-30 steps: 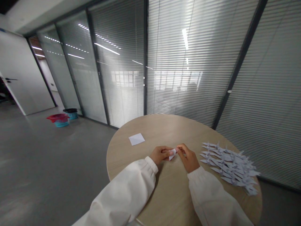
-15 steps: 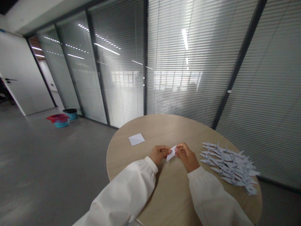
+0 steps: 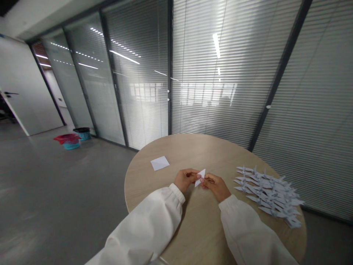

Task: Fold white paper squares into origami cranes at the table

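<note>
White paper is sitting between two pinching hands

Nearest in, the left hand [image 3: 184, 179] is gripping the small folded paper [image 3: 202, 173] by its left side, thumb on top, and the right hand [image 3: 217, 187] is pinching its lower right edge. The piece is pointing its tip up and away between them, over the table [image 3: 193, 147].

For a clean job, I'd judge, the left grip is needing to be firm but light, steadying the layers while the right thumb is squaring the edges; pressing hard with both would be risking a stray crease.

And the change! Against half a second ago, the right hand is sitting lower and closer to the left, and the paper is showing a more upright, narrower triangle. The left hand is barely shifting.

Out right of the right hand, the white folded shapes [image 3: 268, 195] are lying as they were; ahead and left of the left hand, the flat sheet [image 3: 160, 163] is resting unmoved. Farther, well left of both hands, a red-lined bin [image 3: 71, 145] is standing.
</note>
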### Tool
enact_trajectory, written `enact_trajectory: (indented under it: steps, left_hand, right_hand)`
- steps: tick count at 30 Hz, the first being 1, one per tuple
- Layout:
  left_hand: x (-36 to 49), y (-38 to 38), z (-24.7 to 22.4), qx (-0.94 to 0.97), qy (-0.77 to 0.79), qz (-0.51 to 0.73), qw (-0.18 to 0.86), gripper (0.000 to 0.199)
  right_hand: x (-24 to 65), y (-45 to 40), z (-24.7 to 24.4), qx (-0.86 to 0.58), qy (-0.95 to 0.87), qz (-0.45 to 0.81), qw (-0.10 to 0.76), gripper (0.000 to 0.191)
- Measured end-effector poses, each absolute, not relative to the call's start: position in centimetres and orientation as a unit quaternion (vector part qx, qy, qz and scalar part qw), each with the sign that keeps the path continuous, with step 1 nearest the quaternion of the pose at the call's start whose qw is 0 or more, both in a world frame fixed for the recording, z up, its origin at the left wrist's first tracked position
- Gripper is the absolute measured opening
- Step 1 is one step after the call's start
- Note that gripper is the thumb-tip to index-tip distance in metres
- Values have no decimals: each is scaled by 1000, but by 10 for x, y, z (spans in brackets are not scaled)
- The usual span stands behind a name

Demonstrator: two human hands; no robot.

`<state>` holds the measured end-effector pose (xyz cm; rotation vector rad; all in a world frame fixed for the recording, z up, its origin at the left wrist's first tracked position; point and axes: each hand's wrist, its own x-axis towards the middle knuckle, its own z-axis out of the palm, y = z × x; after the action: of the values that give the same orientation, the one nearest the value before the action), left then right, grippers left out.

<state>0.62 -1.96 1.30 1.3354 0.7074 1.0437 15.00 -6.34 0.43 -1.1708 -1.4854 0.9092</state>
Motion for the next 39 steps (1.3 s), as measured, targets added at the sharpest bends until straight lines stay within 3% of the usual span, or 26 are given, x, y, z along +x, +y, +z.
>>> enact_trajectory:
  steps: [8, 29, 39]
  left_hand:
    - [6, -26, 20, 592, 318, 468, 574, 32]
    - [4, -25, 18, 586, 275, 462, 606, 42]
    - [3, -21, 14, 624, 256, 466, 573, 34]
  right_hand:
    - [150, -65, 6, -476, -610, 375, 511, 35]
    - [151, -73, 21, -483, -651, 335, 481, 31]
    - [148, -72, 15, -478, -659, 325, 482, 30]
